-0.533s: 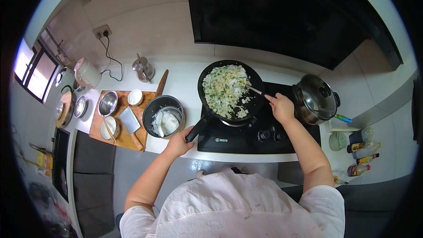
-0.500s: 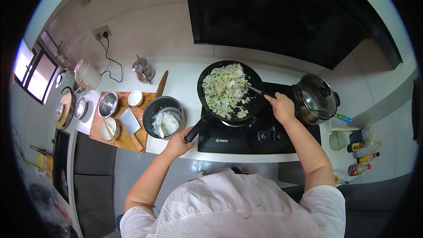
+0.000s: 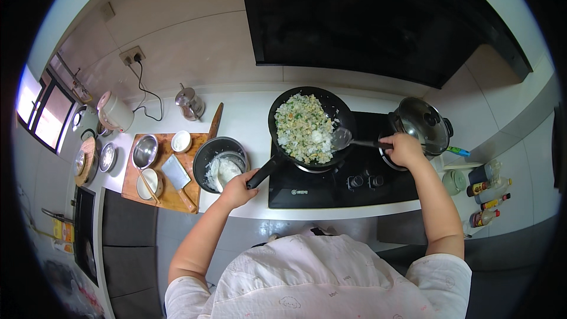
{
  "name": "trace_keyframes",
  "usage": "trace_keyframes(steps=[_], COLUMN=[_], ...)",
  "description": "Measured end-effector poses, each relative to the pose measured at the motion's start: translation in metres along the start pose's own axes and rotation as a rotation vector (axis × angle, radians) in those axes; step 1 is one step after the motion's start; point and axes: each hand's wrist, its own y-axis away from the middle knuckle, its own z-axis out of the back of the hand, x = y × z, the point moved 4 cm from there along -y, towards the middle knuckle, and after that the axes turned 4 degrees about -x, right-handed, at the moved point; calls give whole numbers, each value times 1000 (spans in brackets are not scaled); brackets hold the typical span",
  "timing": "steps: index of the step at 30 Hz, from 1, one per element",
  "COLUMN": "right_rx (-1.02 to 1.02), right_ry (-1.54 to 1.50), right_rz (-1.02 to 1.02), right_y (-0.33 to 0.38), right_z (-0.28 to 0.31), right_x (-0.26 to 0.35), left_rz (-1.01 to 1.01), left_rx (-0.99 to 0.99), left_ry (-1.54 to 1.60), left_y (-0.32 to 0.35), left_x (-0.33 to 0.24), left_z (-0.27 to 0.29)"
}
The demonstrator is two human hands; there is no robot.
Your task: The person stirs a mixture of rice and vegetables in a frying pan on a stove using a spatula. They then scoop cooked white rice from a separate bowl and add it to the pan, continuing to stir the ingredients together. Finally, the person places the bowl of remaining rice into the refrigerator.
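Observation:
A black frying pan (image 3: pixel 346 109) sits on the left part of the stove, filled with fried rice (image 3: pixel 303 127) with green and yellow bits. My left hand (image 3: pixel 238 189) is closed round the pan's handle (image 3: pixel 265 171). In my right hand (image 3: pixel 405 149) is the handle of a dark spatula (image 3: pixel 342 139); its slotted head lies inside the pan, at the right edge of the rice. Just left of the pan handle stands a dark pot (image 3: pixel 202 152) with white rice and a white rice paddle (image 3: pixel 227 171) in it.
Left of the pot, a wooden cutting board (image 3: pixel 137 185) carries a cleaver (image 3: pixel 175 171), bowls and chopsticks. A lidded pot (image 3: pixel 420 123) stands at the stove's right. Several bottles (image 3: pixel 490 201) are at far right. The black range hood (image 3: pixel 354 23) hangs above.
My right hand has drawn the spatula to the right and slightly down, from within the rice to its edge. My left hand stays on the pan handle.

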Motion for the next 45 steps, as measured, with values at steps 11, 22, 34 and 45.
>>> trace_keyframes(steps=[11,22,34,45], right_rx=[-623,-296,-226,-377], right_ry=[-219,-845,-543,-625], right_rz=[237,-333,-569,-280], right_y=[47,69,13,56], right_z=[-71,-320,-329,-303], right_x=[47,69,89,108], left_rz=[-23,35,137,109], left_rx=[-64,-277,-275,-260], left_ry=[-33,325,466,535], left_y=[2,8,39,17], left_x=[4,16,56,50], left_z=[-1,5,14,24])
